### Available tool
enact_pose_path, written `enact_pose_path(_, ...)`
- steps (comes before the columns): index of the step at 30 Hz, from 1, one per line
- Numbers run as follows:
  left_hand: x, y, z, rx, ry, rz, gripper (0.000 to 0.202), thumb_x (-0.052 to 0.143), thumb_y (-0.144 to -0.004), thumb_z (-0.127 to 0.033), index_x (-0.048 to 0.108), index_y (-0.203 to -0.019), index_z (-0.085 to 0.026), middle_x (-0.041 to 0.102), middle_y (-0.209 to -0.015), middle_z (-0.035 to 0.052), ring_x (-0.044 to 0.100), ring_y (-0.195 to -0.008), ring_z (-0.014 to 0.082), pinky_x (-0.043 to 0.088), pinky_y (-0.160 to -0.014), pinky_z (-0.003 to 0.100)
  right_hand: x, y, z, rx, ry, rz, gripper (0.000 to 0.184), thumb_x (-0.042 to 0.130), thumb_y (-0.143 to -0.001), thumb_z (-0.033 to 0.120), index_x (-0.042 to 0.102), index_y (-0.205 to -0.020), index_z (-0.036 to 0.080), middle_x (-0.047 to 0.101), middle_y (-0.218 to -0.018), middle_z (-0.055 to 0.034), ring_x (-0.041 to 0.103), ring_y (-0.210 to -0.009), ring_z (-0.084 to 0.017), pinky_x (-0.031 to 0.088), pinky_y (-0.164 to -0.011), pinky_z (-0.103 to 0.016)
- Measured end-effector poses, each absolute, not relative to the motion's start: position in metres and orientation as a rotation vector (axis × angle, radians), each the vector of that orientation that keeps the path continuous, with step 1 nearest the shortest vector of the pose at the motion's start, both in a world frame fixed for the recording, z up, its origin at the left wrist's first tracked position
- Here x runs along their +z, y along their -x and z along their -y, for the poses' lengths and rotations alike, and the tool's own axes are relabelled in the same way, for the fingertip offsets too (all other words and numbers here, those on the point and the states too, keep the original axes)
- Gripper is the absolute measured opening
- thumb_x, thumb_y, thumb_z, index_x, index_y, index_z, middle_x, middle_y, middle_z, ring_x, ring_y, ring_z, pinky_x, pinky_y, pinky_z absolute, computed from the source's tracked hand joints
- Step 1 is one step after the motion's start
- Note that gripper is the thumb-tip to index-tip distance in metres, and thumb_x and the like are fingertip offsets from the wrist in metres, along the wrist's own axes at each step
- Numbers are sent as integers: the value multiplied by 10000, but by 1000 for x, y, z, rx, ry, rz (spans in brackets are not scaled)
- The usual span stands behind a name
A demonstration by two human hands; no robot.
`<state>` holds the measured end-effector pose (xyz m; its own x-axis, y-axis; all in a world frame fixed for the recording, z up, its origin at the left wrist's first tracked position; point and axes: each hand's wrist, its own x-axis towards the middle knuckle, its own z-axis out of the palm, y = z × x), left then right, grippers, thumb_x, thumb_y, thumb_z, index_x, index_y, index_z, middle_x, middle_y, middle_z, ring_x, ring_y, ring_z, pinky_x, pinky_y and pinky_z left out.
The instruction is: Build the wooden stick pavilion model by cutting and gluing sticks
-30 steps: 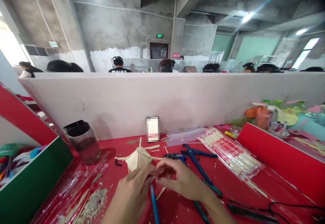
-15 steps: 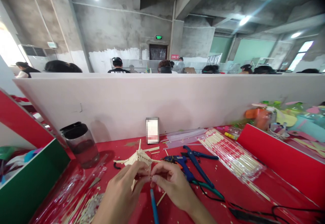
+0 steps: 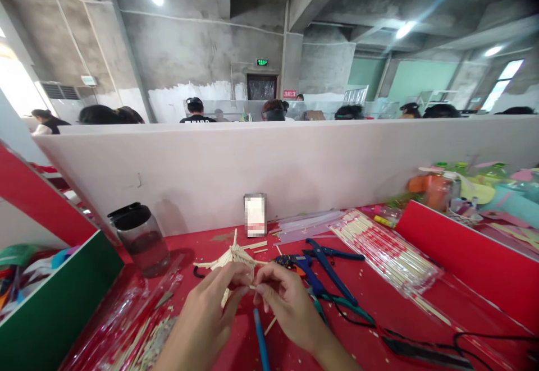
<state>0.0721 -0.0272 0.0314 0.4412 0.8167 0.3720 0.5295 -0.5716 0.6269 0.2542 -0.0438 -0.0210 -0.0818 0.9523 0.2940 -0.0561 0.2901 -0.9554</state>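
My left hand [image 3: 214, 298] and my right hand [image 3: 286, 298] meet over the red table, thumbs and fingers pinched together. Between the fingertips shows a small pale stick piece [image 3: 252, 287], mostly covered by the fingers. Just behind my left hand stands a pale wooden-stick model [image 3: 234, 254], its peak pointing up and thin sticks jutting out at the sides; its near part is hidden. Below the hands lies a blue pen-like tool [image 3: 261, 340], with a loose stick beside it. A blue glue gun [image 3: 309, 273] rests to the right of my right hand.
Blue-handled cutters [image 3: 332, 273] lie at right, near a bagged bundle of sticks [image 3: 387, 253] and a black cable. At left stand a dark-lidded jug [image 3: 141, 242] and a green divider [image 3: 63, 287]. A phone [image 3: 255, 215] leans against the white partition [image 3: 202, 174].
The view has shifted slightly, so the table things sit a little further right. Both hands stay pinched together, and the pale piece between the fingertips shows more clearly.
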Motion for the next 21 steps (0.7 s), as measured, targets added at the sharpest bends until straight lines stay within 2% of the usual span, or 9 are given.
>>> enact_pose_path(8, 31, -69, 28, 858, -2300, -1113, 169, 495, -994, -182, 631, -1016, -279, 766, -1011, 19, 729, -906, 204, 545, -806, 274, -14, -258, 45, 1005, 935, 1416, 135, 616, -988, 288, 695, -904, 219, 681, -827, 5, 630, -715, -151, 473, -669, -245)
enact_pose_path(13, 34, -69, 27, 868, -2290, -1139, 146, 506, -994, -219, 640, -1000, -277, 764, -974, 24, 728, -898, 220, 542, -786, 284, -13, -255, 48, 1018, 934, 1391, 99, 665, -941, 258, 747, -988, 230, 751, -956, -28, 697, -865, -197, 514, -763, -276)
enact_pose_path(21, 31, -68, 25, 863, -2332, -1146, 135, 515, -982, -213, 625, -1016, -282, 759, -967, 16, 721, -891, 223, 535, -765, 288, -9, -252, 48, 868, 1013, 1472, 75, 682, -932, 253, 748, -920, 219, 759, -900, -18, 697, -853, -194, 513, -768, -269)
